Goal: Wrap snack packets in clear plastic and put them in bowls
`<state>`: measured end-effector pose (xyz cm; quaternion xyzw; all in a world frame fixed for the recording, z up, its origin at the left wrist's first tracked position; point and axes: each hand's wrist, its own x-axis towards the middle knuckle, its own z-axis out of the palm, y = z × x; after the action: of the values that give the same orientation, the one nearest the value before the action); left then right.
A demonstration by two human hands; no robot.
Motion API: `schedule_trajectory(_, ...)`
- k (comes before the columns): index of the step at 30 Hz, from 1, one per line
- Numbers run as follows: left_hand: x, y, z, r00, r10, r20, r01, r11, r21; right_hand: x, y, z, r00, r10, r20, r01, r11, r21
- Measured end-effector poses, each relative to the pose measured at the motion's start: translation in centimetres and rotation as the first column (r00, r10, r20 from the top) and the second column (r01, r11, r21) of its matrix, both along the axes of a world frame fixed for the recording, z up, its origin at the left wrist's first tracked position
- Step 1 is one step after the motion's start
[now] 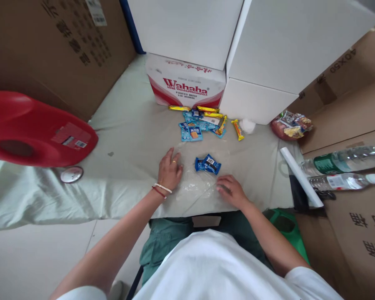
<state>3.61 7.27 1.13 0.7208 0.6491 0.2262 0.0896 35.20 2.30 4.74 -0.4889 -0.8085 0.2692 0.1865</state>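
A clear plastic bag [193, 187] lies flat on the cloth in front of me, with small blue packaged snacks [208, 163] on or in it; I cannot tell which. My left hand [170, 171] rests palm down at the bag's left edge, fingers stretched out. At the right edge, my right hand [233, 191] has its fingers loosely bent and a gap between thumb and forefinger; it touches or nearly touches the plastic. Farther back is a pile of light blue snack packets [192, 132] with several yellow-wrapped bars [208, 114].
A Wahaha carton [187, 85] and white boxes [262, 54] stand behind. To the left are a red jug [34, 129] and a round lid-like disc [71, 174]. A red bowl of snacks [289, 126], a white roll [301, 177] and plastic bottles [346, 160] are at right.
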Motion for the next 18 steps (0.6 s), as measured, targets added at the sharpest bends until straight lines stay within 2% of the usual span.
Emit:
schedule_trajectory(4,-0.4,-1.0,0.6,0.995,-0.015,-0.095,0.019,0.999,0.04,-1.4,3.6,1.4,0.981,-0.189,0.047,0.183,0.977,0.107)
schedule_trajectory(6,-0.8,-1.5,0.9,0.988,-0.057,-0.145,0.065,0.997,0.048,-2.4,5.4,1.4,0.965,-0.231,0.127,0.214,0.968,0.132)
schedule_trajectory(9,-1.5,-1.7,1.2,0.966,-0.177,-0.189,0.18,0.984,-0.002,-3.6,7.5,1.0,0.949,-0.193,0.251,0.181,0.981,0.072)
schedule_trajectory(12,-2.2,-1.5,1.1,0.948,-0.274,-0.159,0.256,0.958,-0.128,-3.7,8.3,0.9,0.946,-0.122,0.302,0.122,0.992,0.018)
schedule_trajectory(15,-3.0,-1.1,0.8,0.964,-0.26,-0.061,0.245,0.95,-0.193,-3.1,8.6,1.5,0.957,-0.111,0.269,0.107,0.994,0.031)
schedule_trajectory(18,-3.8,-0.6,0.5,0.971,-0.23,0.061,0.238,0.945,-0.224,-2.9,8.8,2.4,0.977,-0.043,0.209,0.033,0.998,0.052)
